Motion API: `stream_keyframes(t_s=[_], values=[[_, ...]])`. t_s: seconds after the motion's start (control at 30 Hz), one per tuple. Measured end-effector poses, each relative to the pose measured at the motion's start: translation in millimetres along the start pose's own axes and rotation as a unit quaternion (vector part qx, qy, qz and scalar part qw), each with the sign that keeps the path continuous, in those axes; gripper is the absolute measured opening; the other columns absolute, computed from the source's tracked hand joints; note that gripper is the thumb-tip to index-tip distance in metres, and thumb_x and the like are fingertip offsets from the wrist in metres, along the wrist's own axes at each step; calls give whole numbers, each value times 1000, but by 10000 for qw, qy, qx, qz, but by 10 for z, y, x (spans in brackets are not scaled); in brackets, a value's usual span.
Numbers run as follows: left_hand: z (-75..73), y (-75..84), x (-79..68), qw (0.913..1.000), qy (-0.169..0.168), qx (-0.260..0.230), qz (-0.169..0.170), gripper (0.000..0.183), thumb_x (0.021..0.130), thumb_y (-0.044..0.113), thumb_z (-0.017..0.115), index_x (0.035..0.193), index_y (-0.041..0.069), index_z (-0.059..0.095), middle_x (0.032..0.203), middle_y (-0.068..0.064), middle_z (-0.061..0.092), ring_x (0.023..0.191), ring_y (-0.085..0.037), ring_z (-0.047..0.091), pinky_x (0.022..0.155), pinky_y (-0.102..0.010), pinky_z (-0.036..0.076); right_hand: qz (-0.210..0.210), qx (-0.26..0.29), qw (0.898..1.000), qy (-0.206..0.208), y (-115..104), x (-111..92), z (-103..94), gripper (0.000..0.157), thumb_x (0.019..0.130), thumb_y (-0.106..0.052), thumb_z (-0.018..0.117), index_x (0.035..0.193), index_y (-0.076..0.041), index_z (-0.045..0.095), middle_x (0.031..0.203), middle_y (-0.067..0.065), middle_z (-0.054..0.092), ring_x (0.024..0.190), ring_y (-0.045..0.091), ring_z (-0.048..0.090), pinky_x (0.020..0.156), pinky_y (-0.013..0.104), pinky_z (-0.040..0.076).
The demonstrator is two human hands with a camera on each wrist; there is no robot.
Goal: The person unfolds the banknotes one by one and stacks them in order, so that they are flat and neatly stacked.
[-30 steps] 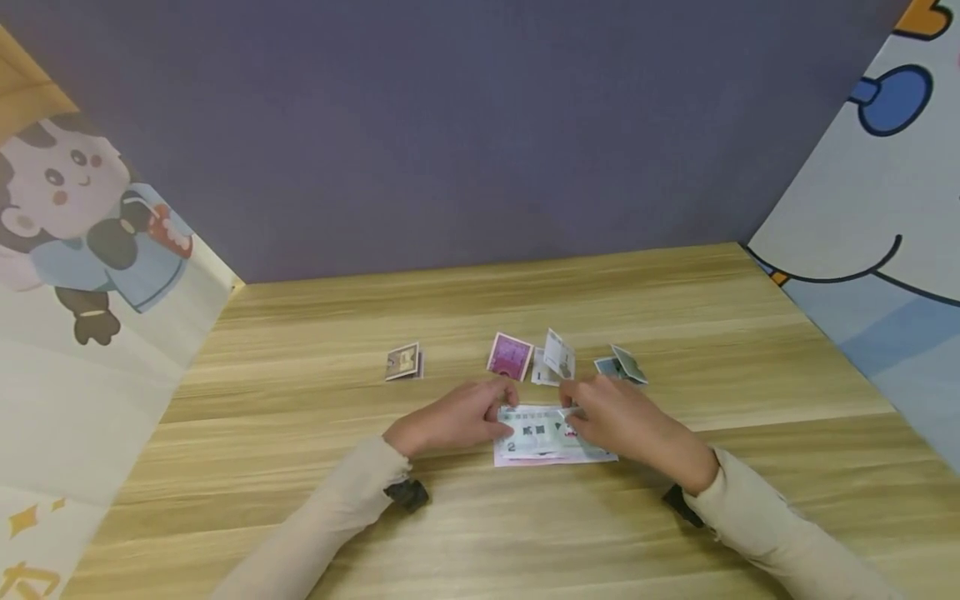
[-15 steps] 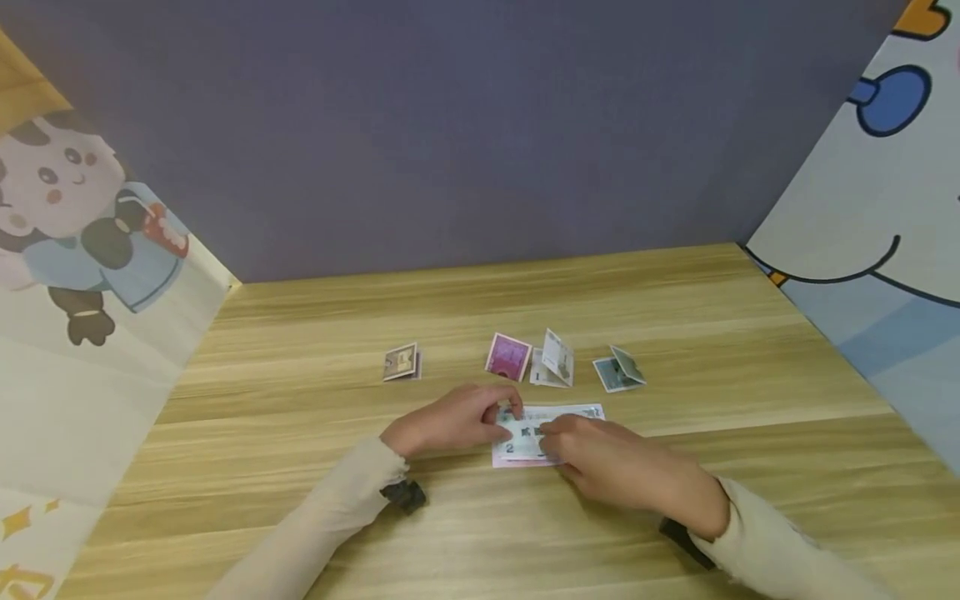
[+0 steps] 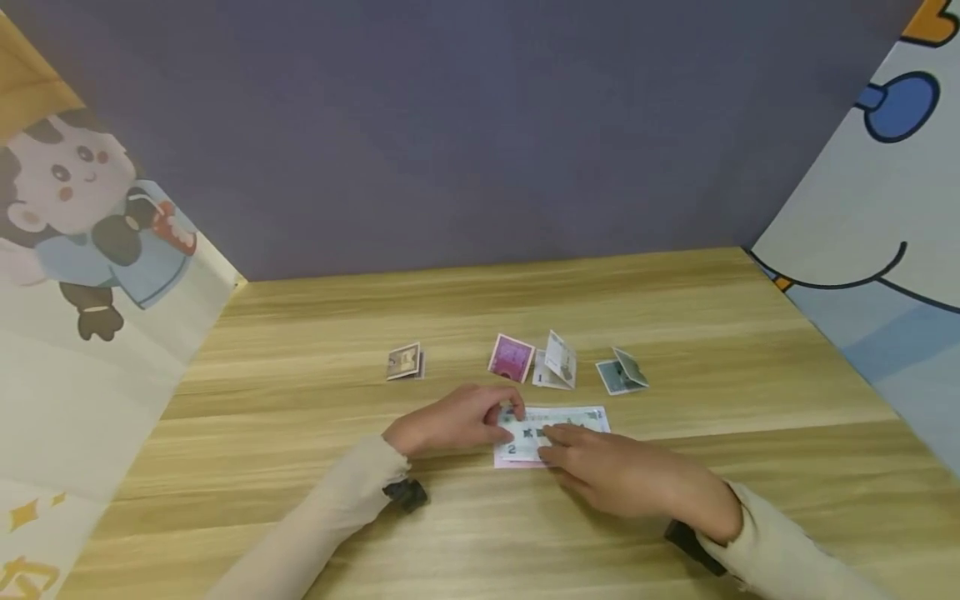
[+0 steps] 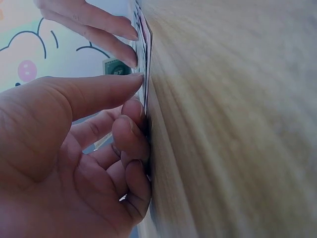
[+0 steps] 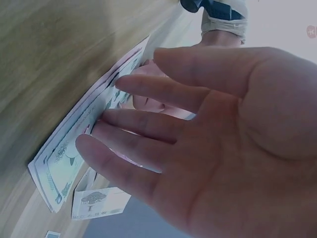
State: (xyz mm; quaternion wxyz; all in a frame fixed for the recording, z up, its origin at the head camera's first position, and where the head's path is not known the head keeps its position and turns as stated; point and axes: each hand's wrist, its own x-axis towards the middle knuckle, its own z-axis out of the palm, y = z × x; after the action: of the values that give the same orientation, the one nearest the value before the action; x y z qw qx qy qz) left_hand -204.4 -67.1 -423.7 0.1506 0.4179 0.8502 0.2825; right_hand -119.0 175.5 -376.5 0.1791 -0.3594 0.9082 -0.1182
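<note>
A small stack of paper banknotes lies flat on the table, a pale green note marked 2 on top and a pinkish edge showing beneath. My left hand holds the stack's left end, thumb tip on the notes and the other fingers curled by them, as the left wrist view shows. Over the middle of the stack, my right hand rests its extended fingertips on the top note. In the right wrist view its fingers are straight and spread, the thumb raised off the paper.
Folded notes stand or lie behind the stack: a brown one to the left, a purple one, a white one and a green one to the right. A dark panel borders the wooden table at the back.
My right hand has moved from the stack's right end toward its middle, and its curled fingers have straightened over the top note. My left hand has stayed at the left end.
</note>
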Motion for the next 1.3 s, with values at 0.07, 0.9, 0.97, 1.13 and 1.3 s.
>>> stream_keyframes(t_s=[0.07, 0.9, 0.97, 1.13, 1.3], values=[[2, 2, 7, 10000, -32, -11, -38, 24, 90, 16, 74, 111, 18, 62, 74, 3, 55, 65, -6, 50, 62, -22, 46, -69, 61, 9999, 81, 16, 11, 2, 38, 101, -19, 57, 138, -8, 58, 147, 19, 48, 134, 35, 47, 106, 52, 43], [-61, 215, -4, 9988, 423, -198, -143, 15, 95, 12, 66, 110, 11, 66, 67, 3, 54, 56, -6, 47, 52, -21, 42, 285, 173, 9614, 2732, 529, 221, -292, 12, 95, -6, 65, 103, -2, 73, 98, 8, 73, 87, 20, 69, 71, 37, 58], [-61, 227, 12, 9976, 654, -214, -38, 15, 95, 10, 65, 110, 9, 66, 71, 3, 57, 61, -5, 50, 55, -20, 45, 318, 73, 9590, 2817, 594, 252, -293, 11, 93, -4, 66, 101, 0, 73, 97, 9, 73, 91, 24, 69, 75, 41, 58], [-58, 284, 82, 9900, 1345, 113, 412, 16, 96, 7, 62, 112, 6, 65, 102, -2, 66, 92, -11, 61, 82, -23, 53, 365, -65, 9560, 2909, 703, 328, -304, 16, 91, -3, 67, 106, 2, 71, 106, 14, 71, 101, 33, 66, 84, 49, 56], [-85, 374, 168, 9853, 1519, 592, 519, 24, 98, 9, 57, 121, 8, 64, 133, -6, 58, 126, -18, 52, 108, -32, 42, 348, -106, 9567, 2886, 766, 424, -346, 23, 91, -3, 69, 113, 4, 67, 113, 18, 69, 107, 37, 63, 90, 51, 53]])
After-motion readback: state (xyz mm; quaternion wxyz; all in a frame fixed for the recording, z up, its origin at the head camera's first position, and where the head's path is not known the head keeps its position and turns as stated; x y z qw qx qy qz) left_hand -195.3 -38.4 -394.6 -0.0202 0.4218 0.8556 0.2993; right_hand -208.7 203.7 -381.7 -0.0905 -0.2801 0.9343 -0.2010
